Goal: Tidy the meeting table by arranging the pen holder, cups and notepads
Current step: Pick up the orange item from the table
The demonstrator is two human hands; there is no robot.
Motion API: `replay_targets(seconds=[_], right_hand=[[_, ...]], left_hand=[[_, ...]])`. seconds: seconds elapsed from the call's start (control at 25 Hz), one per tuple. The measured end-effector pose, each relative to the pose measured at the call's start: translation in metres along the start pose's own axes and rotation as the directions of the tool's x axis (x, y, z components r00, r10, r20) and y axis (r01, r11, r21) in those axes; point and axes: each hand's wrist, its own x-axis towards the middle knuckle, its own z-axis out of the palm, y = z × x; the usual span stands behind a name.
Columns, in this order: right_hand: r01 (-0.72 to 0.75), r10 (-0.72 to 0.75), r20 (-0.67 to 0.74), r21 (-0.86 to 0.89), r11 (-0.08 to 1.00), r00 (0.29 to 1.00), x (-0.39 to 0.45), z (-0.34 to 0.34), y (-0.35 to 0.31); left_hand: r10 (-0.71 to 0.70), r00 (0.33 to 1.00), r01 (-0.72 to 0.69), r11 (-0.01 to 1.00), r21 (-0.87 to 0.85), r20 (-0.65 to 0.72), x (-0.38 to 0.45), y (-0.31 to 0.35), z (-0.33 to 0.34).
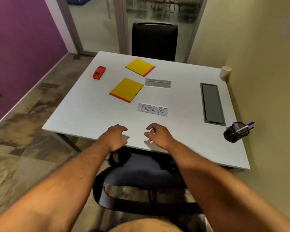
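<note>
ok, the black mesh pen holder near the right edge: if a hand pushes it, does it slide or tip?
The pen holder probably tips before it slides: it already looks tilted, and the pens lean out to one side. It looks like thin mesh, so likely light. It sits close to the edge of the table, so lifting seems safer than pushing.

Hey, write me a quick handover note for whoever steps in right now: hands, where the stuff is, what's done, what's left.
Left hand and right hand: both empty, fingers curled, at the table's near edge.
Pen holder: near right, by the wall, tilted, pens in it.
Cup: far right corner, upright.
Two yellow notepads: left of centre, apart, angled differently.
Also there: red stapler far left, CHECK-IN sign, a second, blank-looking sign.
Done: nothing looks arranged yet.
Left: straighten the holder, line up or stack the notepads, place the cup.
</note>
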Motion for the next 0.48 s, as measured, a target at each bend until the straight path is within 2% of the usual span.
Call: replay_targets(seconds=[0.2,0.32,0.48], right_hand=[[0.054,-0.056,-0.015,-0.072,0.996,0.998,0.019,0.089,-0.11],[0.115,-0.114,0.019,-0.096,0.989,0.993,0.027,0.137,-0.165],[0.117,-0.117,0.002,-0.016,0.993,0.993,0.05,0.189,-0.204]], left_hand=[[0.011,0.98,-0.029,0.996,-0.087,-0.2,-0.032,-0.116,-0.05],[-0.071,0.933,-0.016,0.971,-0.238,-0.354,-0.056,-0.175,-0.073],[-0.168,0.895,0.014,0.937,-0.35,-0.412,-0.062,-0.233,-0.098]])
